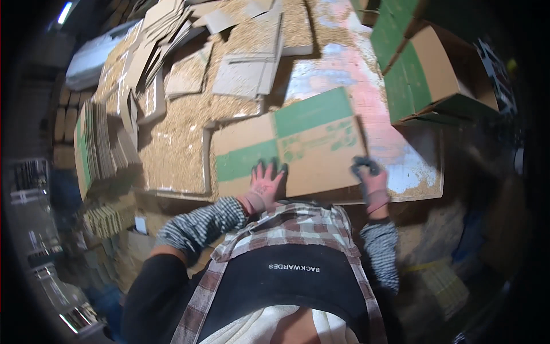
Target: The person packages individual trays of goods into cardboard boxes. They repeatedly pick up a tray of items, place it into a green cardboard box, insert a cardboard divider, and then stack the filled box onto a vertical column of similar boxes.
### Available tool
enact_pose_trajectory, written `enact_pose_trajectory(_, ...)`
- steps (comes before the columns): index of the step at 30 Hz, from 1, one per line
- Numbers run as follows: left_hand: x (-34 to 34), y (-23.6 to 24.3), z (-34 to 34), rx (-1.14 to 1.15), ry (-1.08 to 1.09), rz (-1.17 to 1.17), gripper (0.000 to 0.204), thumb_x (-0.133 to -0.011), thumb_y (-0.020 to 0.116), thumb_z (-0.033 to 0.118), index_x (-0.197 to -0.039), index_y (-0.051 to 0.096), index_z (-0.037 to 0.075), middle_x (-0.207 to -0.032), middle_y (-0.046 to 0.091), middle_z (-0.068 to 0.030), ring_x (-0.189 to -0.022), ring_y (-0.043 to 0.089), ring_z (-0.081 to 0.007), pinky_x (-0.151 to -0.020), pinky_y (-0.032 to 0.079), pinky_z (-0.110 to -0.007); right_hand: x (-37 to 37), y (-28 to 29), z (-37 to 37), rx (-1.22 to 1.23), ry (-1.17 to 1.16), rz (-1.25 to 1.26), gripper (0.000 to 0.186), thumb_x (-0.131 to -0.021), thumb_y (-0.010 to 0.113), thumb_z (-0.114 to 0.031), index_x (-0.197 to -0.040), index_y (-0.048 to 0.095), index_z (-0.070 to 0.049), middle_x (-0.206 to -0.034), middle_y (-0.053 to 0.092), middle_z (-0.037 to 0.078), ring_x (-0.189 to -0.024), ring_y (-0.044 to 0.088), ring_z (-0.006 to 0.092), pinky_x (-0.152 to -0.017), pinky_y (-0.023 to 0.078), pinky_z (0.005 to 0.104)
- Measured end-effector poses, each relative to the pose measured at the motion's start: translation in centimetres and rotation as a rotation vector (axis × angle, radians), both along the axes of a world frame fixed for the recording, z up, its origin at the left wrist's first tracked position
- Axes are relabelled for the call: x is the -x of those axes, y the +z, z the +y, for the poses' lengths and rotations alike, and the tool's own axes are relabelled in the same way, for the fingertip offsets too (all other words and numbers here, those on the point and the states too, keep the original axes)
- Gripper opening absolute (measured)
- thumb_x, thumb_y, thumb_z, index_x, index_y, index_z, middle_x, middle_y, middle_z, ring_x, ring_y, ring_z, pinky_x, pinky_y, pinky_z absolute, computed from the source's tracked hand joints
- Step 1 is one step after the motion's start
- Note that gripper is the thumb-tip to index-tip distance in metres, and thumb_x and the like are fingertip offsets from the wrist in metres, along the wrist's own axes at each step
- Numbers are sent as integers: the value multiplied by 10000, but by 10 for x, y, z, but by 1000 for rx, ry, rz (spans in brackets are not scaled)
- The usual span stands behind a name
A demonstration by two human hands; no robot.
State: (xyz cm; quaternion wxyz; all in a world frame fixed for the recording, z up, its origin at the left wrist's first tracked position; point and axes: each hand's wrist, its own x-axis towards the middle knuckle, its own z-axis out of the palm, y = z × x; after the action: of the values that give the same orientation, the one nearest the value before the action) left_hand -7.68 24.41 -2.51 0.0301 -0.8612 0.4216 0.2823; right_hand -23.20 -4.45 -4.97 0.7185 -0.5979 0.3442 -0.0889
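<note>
A flattened cardboard box (289, 146), brown with green panels, lies on the counter (372, 109) just beyond the person's chest. The left hand (264, 183), in a pink glove, rests flat with fingers spread on the box's near edge. The right hand (369, 179), also gloved, curls its fingers around the box's near right corner, gripping it. The counter's top is worn, patchy pink and white, and strewn with sawdust-like crumbs. To the far right stands an assembled brown-and-green carton (438, 71), tipped on its side. To the left and far left, more flattened cardboard sheets (172, 51) lie scattered, and a stack of folded boxes (100, 146) stands on edge. The surroundings are dim.
</note>
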Motion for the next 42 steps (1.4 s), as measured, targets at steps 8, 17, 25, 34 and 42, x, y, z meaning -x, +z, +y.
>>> enact_pose_trajectory(8, -83, 153, 87, 502, -36, 721, 602, -746, 772, 265, -1284, 580, 77, -1205, 599, -136, -1104, 588, -256, -949, 477, -352, -71, 101, 10, 236, 163, -272, 734, -783, 774, -162, -1410, 410, -45, -1324, 493, 89, -1239, 472, 197, -1043, 401, 327)
enact_pose_trajectory(17, -84, 111, 44, 453, -51, 179, 489, -794, 657, 63, -1275, 574, 94, -1307, 517, -143, -1195, 501, -306, -1010, 418, -387, -174, 116, 108, 820, -25, -297, 845, -766, 749, -309, -1457, 333, -58, -1416, 371, 193, -1355, 327, 332, -1141, 250, 442)
enact_pose_trajectory(25, -102, 97, 115, 523, 64, 621, 862, -818, 751, 220, -1522, 258, 154, -1554, 224, -214, -1421, 256, -360, -1157, 244, -453, -186, 117, 106, 1747, 234, 12, 623, -688, 770, -332, -1262, 571, -196, -1387, 383, 136, -1366, 260, 357, -1126, 153, 604)
enact_pose_trajectory(34, -83, -27, 109, 1398, 887, 1013, 621, -1004, 456, 330, -1503, 251, 22, -1378, 502, -100, -1191, 535, -220, -994, 451, -314, -92, 122, 134, 1374, 811, 92, 1151, -569, 802, -516, -1480, 284, -42, -1527, 256, 236, -1432, 196, 402, -1171, 74, 585)
enact_pose_trajectory(42, -110, 182, 59, 1121, 81, 352, 409, -832, 619, 60, -1238, 574, 56, -1100, 629, -112, -960, 640, -226, -837, 518, -318, -58, 21, 141, 308, 414, 101, 977, -782, 745, -419, -1502, 229, -9, -1476, 364, 223, -1363, 375, 301, -1132, 298, 418)
